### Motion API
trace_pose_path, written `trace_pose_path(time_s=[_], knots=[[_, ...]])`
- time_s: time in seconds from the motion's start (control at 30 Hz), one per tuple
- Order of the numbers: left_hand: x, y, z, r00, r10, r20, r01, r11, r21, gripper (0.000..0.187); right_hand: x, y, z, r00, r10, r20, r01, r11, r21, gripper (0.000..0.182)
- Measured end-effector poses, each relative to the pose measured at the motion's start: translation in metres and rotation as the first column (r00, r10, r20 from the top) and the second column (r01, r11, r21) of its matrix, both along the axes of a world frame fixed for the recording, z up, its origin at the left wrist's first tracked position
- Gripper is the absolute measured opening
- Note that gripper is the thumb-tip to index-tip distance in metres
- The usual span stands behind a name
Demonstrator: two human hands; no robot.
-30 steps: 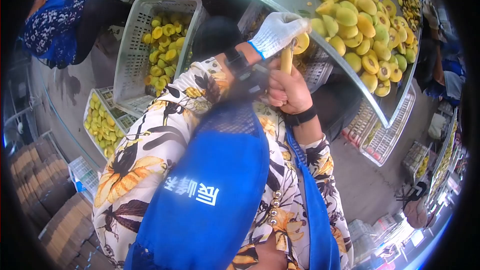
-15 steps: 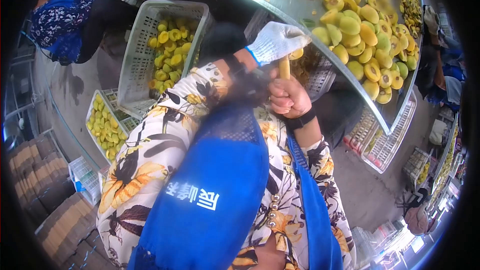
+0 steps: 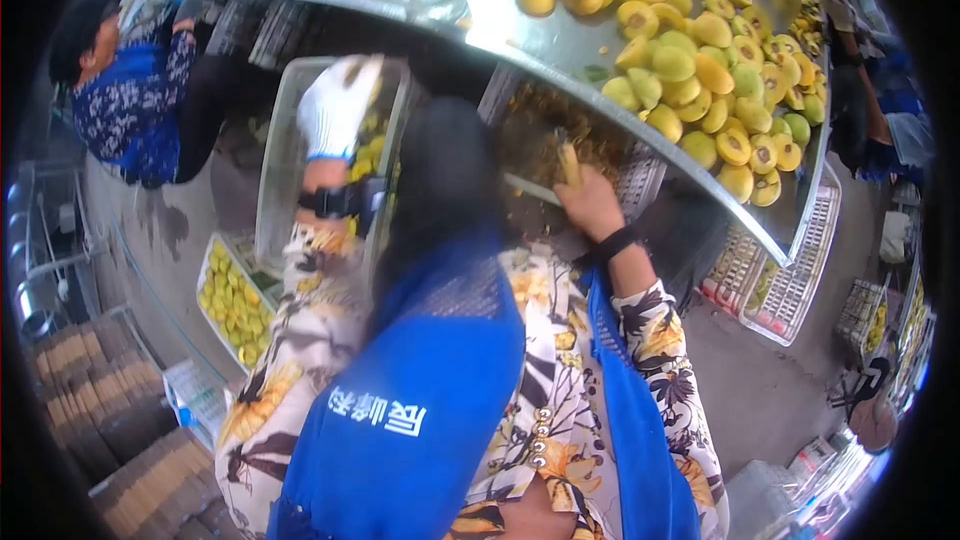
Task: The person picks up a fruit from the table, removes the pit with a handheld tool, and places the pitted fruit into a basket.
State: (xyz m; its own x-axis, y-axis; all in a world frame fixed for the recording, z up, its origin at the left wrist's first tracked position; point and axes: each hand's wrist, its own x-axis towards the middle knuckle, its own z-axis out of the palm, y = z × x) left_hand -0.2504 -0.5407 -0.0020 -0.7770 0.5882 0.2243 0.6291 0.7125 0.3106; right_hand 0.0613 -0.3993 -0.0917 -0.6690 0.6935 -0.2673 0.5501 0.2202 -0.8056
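Note:
My left hand (image 3: 335, 108), in a white knit glove with a blue cuff, is over the pale plastic crate (image 3: 283, 155) of yellow fruit halves. Its fingers are blurred, with a patch of yellow beside them. Bare and closed, my right hand (image 3: 592, 202) grips a small tool (image 3: 570, 162) with a pale wooden handle, its dark metal tip pointing up. It is below the edge of the metal table (image 3: 560, 52). On that table lies a heap of halved yellow-green fruit (image 3: 715, 90) that look like apricots, some showing brown centres.
Under the table sits a container of brown scraps (image 3: 560, 125). A second crate of fruit (image 3: 232, 302) stands on the floor at left, near stacked brown slabs (image 3: 95, 370). White crates (image 3: 790, 260) lie at right. A co-worker (image 3: 130, 105) sits at the upper left.
My left hand has moved left, away from the tool and over the crate. My right hand has dropped slightly with the tool still in it. The view has shifted, showing more table at top left.

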Motion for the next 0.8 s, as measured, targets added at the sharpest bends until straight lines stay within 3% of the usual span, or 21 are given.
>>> trace_pose_path(time_s=[0.03,0.07,0.1,0.13,0.17,0.2,0.23,0.3,0.33,0.37,0.4,0.43,0.5,0.53,0.63,0.67,0.7,0.73,0.77,0.8], knots=[[-0.005,-0.007,0.004,0.993,-0.023,-0.115,0.018,0.999,-0.044,0.04,0.002,0.001,-0.01,0.999,-0.048,0.0,0.048,0.994,-0.101,0.019],[-0.016,-0.009,-0.002,0.974,-0.107,-0.199,0.107,0.994,-0.01,0.04,-0.004,0.001,0.006,0.986,-0.166,0.025,0.163,0.913,-0.375,0.02],[-0.017,0.001,-0.001,0.972,-0.162,-0.168,0.171,0.984,0.043,0.037,-0.006,-0.001,-0.002,0.982,-0.186,-0.015,0.168,0.916,-0.364,0.023],[-0.009,0.019,0.009,0.956,-0.252,-0.15,0.274,0.949,0.156,0.031,-0.011,0.0,0.012,0.996,-0.055,0.066,0.069,0.97,-0.233,0.025],[0.002,0.044,0.016,0.931,-0.334,-0.146,0.36,0.904,0.232,0.026,-0.014,-0.003,0.022,1.0,0.015,0.023,-0.014,0.999,-0.034,0.027],[0.02,0.069,0.036,0.907,-0.412,-0.087,0.42,0.875,0.239,0.025,-0.017,-0.009,0.031,0.999,-0.018,0.042,0.018,1.0,0.006,0.027],[0.03,0.094,0.034,0.884,-0.443,-0.15,0.464,0.871,0.161,0.025,-0.016,-0.011,0.017,0.999,-0.029,-0.035,0.03,0.999,0.04,0.029],[0.025,0.152,-0.001,0.827,-0.511,-0.233,0.523,0.852,-0.014,0.032,-0.013,-0.014,-0.006,0.991,-0.006,-0.133,0.021,0.994,0.109,0.029],[0.034,0.183,0.009,0.683,-0.66,-0.311,0.717,0.688,0.114,0.037,-0.009,-0.017,0.002,0.991,-0.059,-0.121,0.063,0.998,0.03,0.028],[0.046,0.197,0.019,0.774,-0.632,-0.031,0.619,0.766,-0.174,0.041,-0.006,-0.017,0.013,0.989,-0.109,-0.104,0.104,0.993,-0.052,0.028],[0.034,0.227,-0.028,0.757,-0.647,-0.098,0.631,0.761,-0.153,0.044,-0.003,-0.014,0.033,0.989,-0.144,-0.034,0.135,0.974,-0.184,0.026],[0.044,0.237,-0.019,0.81,-0.586,0.023,0.569,0.776,-0.272,0.045,0.001,-0.015,0.052,0.985,-0.165,0.041,0.169,0.933,-0.318,0.025],[0.055,0.243,-0.014,0.844,-0.527,0.101,0.527,0.779,-0.34,0.044,0.009,-0.014,0.055,0.979,-0.201,-0.02,0.189,0.947,-0.261,0.025],[0.05,0.248,-0.032,0.839,-0.541,-0.061,0.514,0.824,-0.237,0.042,0.012,-0.014,0.044,0.978,-0.204,-0.045,0.192,0.963,-0.191,0.026],[0.034,0.257,-0.062,0.845,-0.534,0.032,0.531,0.831,-0.166,0.037,0.016,-0.018,0.06,0.97,-0.24,-0.04,0.231,0.96,-0.161,0.029],[0.022,0.256,-0.083,0.706,-0.696,0.134,0.67,0.717,0.192,0.036,0.017,-0.016,0.055,0.969,-0.239,-0.068,0.226,0.962,-0.154,0.03],[0.016,0.248,-0.093,0.606,-0.77,0.199,0.668,0.629,0.398,0.036,0.018,-0.013,0.042,0.971,-0.203,-0.124,0.211,0.976,0.057,0.031],[0.009,0.24,-0.103,0.479,-0.845,0.238,0.625,0.519,0.584,0.038,0.014,-0.012,0.081,0.962,-0.253,-0.099,0.248,0.967,-0.055,0.034],[0.031,0.218,-0.071,0.373,-0.785,0.494,0.461,0.619,0.636,0.042,0.013,-0.009,0.068,0.955,-0.226,-0.19,0.258,0.952,0.162,0.036],[0.053,0.196,-0.037,0.242,-0.677,0.695,0.258,0.736,0.626,0.047,0.008,-0.004,0.07,0.915,-0.31,-0.259,0.334,0.941,0.05,0.037]])
